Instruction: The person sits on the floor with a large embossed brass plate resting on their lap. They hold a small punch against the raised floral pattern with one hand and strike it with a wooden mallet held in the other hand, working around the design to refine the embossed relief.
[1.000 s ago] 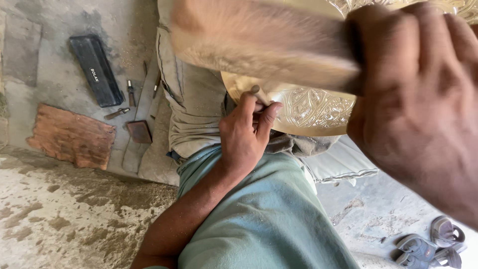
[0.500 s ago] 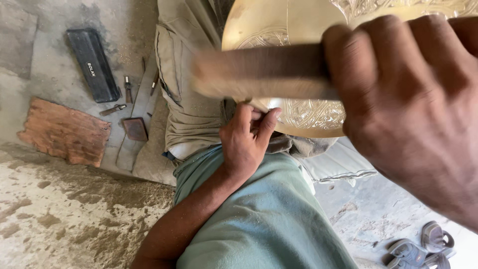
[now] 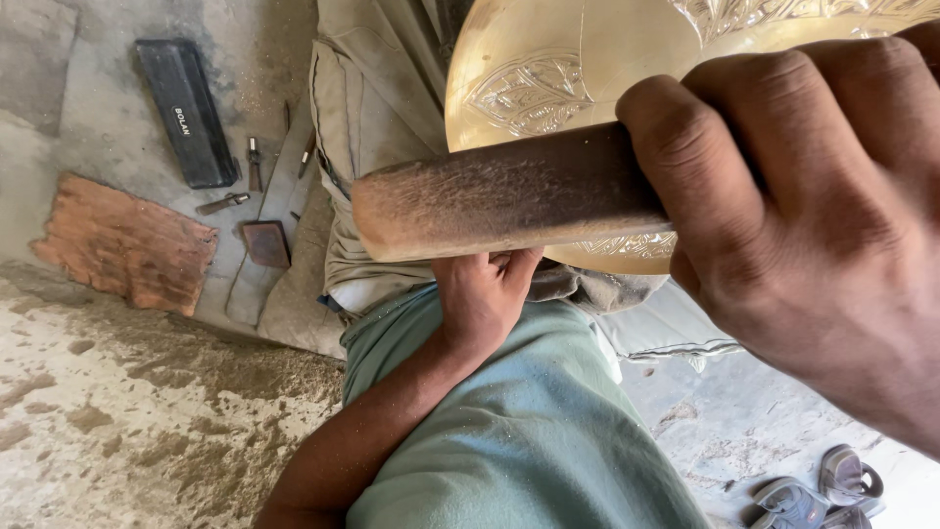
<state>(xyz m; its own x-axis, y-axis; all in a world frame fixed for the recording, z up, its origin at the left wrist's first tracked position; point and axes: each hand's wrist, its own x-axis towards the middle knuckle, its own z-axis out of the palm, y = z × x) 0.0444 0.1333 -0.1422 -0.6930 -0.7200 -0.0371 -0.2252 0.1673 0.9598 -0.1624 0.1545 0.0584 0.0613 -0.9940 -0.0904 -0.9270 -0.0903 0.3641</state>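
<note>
the right hand [image 3: 813, 216] is clenched around a thick wooden handle [image 3: 509, 196], which lies crosswise, close to the camera, in front of an engraved brass plate [image 3: 548, 69]. the left hand [image 3: 485, 294] sits below the plate's lower rim, fingers curled up against its edge (what it pinches there is hidden behind the handle). the plate rests over the lap, above a pale green cloth [image 3: 529, 431]. on the floor to the left lie a black case [image 3: 186, 113], a reddish slab [image 3: 122, 245] and small metal tools [image 3: 240, 191]. 2 sandals [image 3: 818, 490] lie at lower right.
</note>
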